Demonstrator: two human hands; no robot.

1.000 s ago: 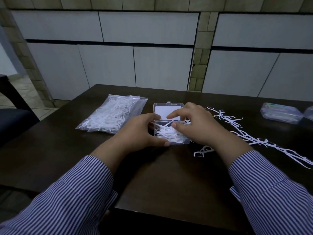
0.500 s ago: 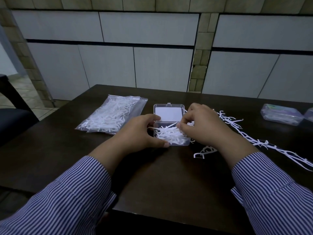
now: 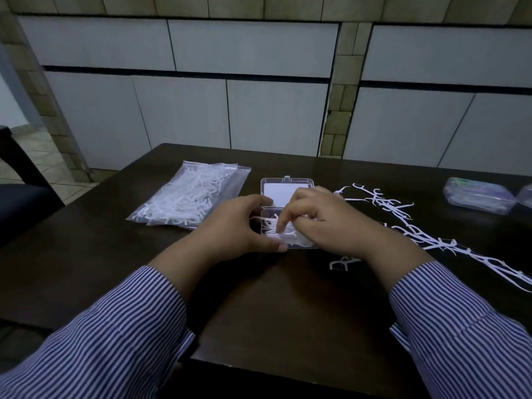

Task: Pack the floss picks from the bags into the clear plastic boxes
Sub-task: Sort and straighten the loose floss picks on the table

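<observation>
A dark wooden table (image 3: pixel 288 312) fills the foreground. Behind the table stands a wall of pale panels (image 3: pixel 253 50) split by tan brick strips (image 3: pixel 335 122). Left of the table sits a dark chair (image 3: pixel 20 203) on a tiled floor (image 3: pixel 46 165).

Our left hand (image 3: pixel 233 226) curls, thumb stretched along the near side. Our right hand (image 3: pixel 322 220) arches over, forefinger pointing down. Both striped-sleeved forearms angle inward.
</observation>
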